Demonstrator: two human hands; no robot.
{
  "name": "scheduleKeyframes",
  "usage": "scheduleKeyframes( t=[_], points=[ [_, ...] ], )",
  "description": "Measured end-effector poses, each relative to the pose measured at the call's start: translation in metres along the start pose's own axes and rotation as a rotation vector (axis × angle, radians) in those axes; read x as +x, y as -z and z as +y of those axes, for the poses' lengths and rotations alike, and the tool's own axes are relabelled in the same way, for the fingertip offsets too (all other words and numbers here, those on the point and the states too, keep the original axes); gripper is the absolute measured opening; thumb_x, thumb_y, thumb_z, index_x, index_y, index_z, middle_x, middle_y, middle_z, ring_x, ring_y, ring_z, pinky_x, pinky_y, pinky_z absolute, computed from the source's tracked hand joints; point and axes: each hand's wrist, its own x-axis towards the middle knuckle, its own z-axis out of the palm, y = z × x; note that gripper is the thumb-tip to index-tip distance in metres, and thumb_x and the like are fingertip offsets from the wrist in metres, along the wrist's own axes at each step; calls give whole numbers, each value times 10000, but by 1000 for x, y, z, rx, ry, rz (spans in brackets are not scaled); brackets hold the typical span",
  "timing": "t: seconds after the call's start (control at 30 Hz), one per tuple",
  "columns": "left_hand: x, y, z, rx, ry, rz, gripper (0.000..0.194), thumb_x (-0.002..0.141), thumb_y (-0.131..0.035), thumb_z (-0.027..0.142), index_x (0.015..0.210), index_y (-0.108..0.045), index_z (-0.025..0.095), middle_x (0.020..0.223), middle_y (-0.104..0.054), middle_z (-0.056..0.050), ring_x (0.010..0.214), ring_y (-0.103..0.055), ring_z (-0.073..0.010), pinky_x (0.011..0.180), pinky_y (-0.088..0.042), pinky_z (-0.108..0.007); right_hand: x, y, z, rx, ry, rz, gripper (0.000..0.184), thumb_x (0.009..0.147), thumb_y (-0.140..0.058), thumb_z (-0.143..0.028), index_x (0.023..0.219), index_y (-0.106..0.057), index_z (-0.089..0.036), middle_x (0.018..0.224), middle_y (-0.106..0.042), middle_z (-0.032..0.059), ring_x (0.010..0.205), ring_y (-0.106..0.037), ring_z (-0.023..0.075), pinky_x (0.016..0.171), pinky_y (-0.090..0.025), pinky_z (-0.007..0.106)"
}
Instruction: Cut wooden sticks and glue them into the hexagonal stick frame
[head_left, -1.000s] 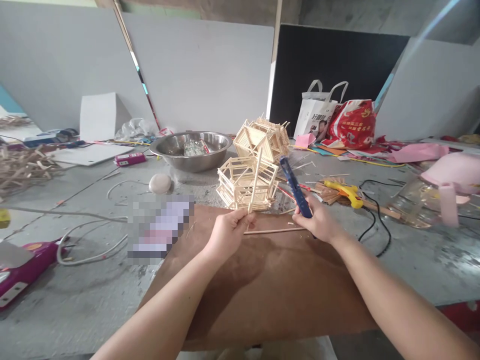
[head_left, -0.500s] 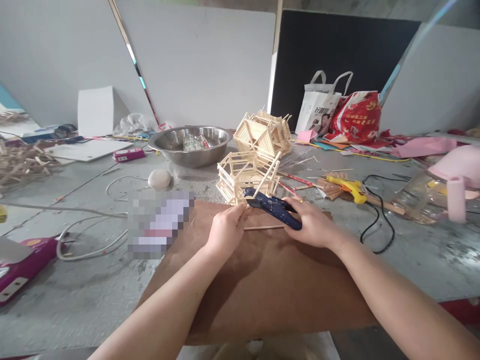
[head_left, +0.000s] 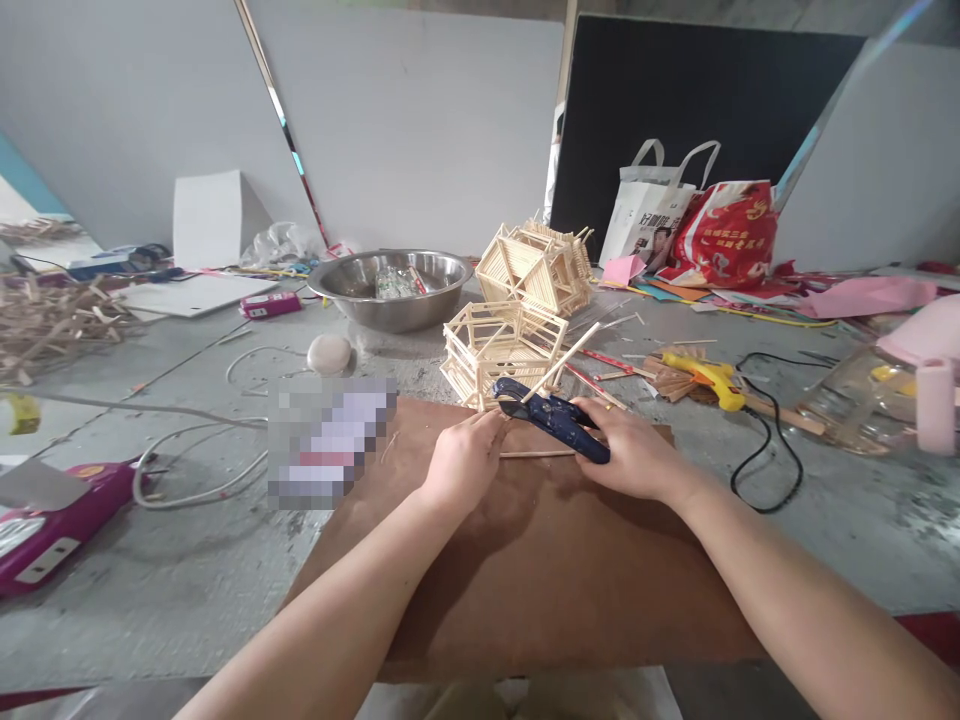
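My right hand (head_left: pixel 630 450) is wrapped round dark blue cutters (head_left: pixel 559 428), whose jaw end points left. A thin wooden stick (head_left: pixel 574 352) slants from the jaws up to the right. My left hand (head_left: pixel 463 458) is closed at the tool's tip, its fingers pinching around the stick's lower end, which they mostly hide. Right behind the hands stands an open frame of pale sticks (head_left: pixel 504 340). A second, denser stick structure (head_left: pixel 534 268) sits behind that one. Another stick (head_left: pixel 536 455) lies flat between my hands on the brown board (head_left: pixel 570 590).
A steel bowl (head_left: pixel 390 305) holds clear plastic. To the right lie a yellow glue gun (head_left: pixel 705 378) with a black cord and a clear jug (head_left: pixel 847 410). At left are a purple power strip (head_left: pixel 67 525), cables, a white round object (head_left: pixel 328 353) and piled sticks (head_left: pixel 56 325).
The slanted stick's upper end has tipped further right and lower. Both hands keep their grip. The whole view has shifted slightly, with things appearing further right.
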Motion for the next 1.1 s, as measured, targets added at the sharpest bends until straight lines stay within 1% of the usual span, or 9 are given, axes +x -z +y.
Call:
scheduleKeyframes(
  t=[0.2, 0.33, 0.4, 0.47, 0.53, 0.67, 0.77, 0.9, 1.1],
  points=[
    [0, 0, 1, 24, -15, 3, 204, 805, -396, 196, 648, -523, 167, 612, -573, -3, 546, -510, -100, 517, -327, -186, 0, -5, 4, -14, -13, -6, 551, 657, -484, -218, 1184, -401, -80, 1133, -530, 154, 1022, -499, 258, 855, -379, 357],
    [-1, 0, 3, 29, -31, 3, 212, 811, -391, 205, 669, -543, 168, 610, -568, -4, 553, -510, -103, 523, -339, -189, 2, -10, 0, -1, -96, 23, 496, 625, -453, -93, 1121, -442, -88, 1018, -590, 143, 945, -540, 238, 808, -401, 332],
    [-1, 1, 4, 25, -28, 11, 206, 813, -390, 206, 700, -559, 171, 598, -560, 0, 542, -504, -100, 516, -342, -186, 2, -13, -4, 19, -145, 43, 468, 619, -443, -65, 1085, -456, -106, 946, -611, 124, 886, -559, 226, 765, -416, 314],
    [-2, 1, 5, 16, -25, 30, 202, 817, -387, 210, 745, -572, 173, 591, -555, 2, 536, -500, -100, 513, -345, -184, 2, -16, -9, 42, -186, 72, 410, 642, -461, -104, 1051, -468, -122, 921, -615, 114, 857, -566, 224, 739, -421, 306],
    [-2, 2, 6, 10, -33, 50, 202, 821, -385, 216, 778, -578, 172, 592, -555, 2, 539, -501, -102, 514, -349, -185, 2, -18, -13, 62, -211, 100, 357, 670, -488, -193, 1022, -480, -135, 921, -614, 111, 852, -567, 230, 731, -420, 309],
    [-2, 2, 7, 1, -56, 69, 189, 820, -392, 212, 811, -578, 176, 604, -561, -1, 554, -513, -104, 527, -360, -184, 2, -18, -14, 64, -219, 113, 336, 696, -491, -305, 997, -492, -155, 908, -618, 95, 849, -571, 231, 728, -410, 311],
    [-3, 1, 7, -4, -64, 78, 176, 816, -399, 205, 807, -572, 176, 613, -566, -2, 560, -519, -105, 530, -363, -184, 1, -17, -12, 47, -229, 108, 316, 701, -487, -326, 978, -500, -173, 889, -625, 77, 830, -579, 225, 714, -404, 302],
    [-4, 1, 6, -21, -62, 67, 185, 817, -390, 203, 741, -555, 167, 625, -573, -11, 566, -524, -109, 534, -362, -189, 1, -15, -10, 38, -225, 88, 277, 695, -495, -318, 939, -511, -186, 863, -632, 58, 803, -587, 216, 686, -397, 281],
    [-4, -1, 7, -58, -24, 19, 205, 827, -361, 226, 767, -549, 167, 668, -587, -25, 604, -539, -119, 563, -377, -200, 1, -10, -12, 18, -248, 31, 213, 700, -485, -285, 891, -522, -196, 797, -647, 43, 752, -601, 211, 629, -389, 261]
  ],
)
